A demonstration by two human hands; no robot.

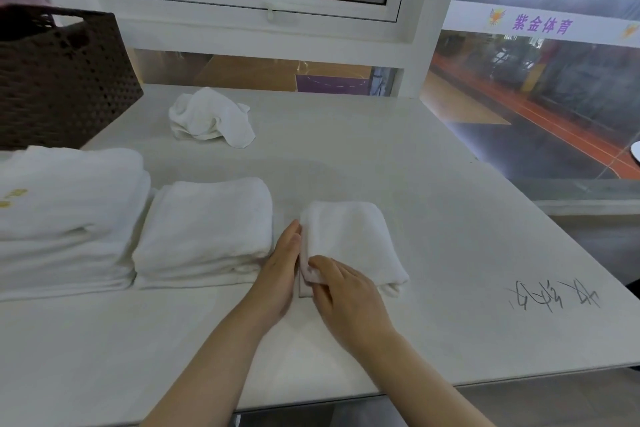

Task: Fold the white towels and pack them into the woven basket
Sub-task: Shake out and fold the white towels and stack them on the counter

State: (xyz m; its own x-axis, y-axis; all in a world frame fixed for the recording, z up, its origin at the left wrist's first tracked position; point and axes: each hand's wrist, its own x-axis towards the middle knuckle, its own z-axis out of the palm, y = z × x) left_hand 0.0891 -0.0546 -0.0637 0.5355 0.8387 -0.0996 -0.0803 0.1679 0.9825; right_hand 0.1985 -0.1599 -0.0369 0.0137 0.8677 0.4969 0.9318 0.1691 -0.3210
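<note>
A small folded white towel (pixel 349 239) lies on the white table in front of me. My left hand (pixel 280 274) rests flat against its left edge, fingers straight. My right hand (pixel 343 295) pinches the towel's near left corner. Left of it sits a stack of folded white towels (pixel 204 229), and further left a larger pile of folded white cloth (pixel 65 215) with yellow print. A crumpled white towel (pixel 211 118) lies at the back of the table. The dark brown woven basket (pixel 59 80) stands at the back left; its inside is hidden.
The white table (pixel 433 204) has black scribbled writing (pixel 554 298) near its right front. Behind it are a window frame and a glass wall overlooking a sports court. The table's front edge runs just below my forearms.
</note>
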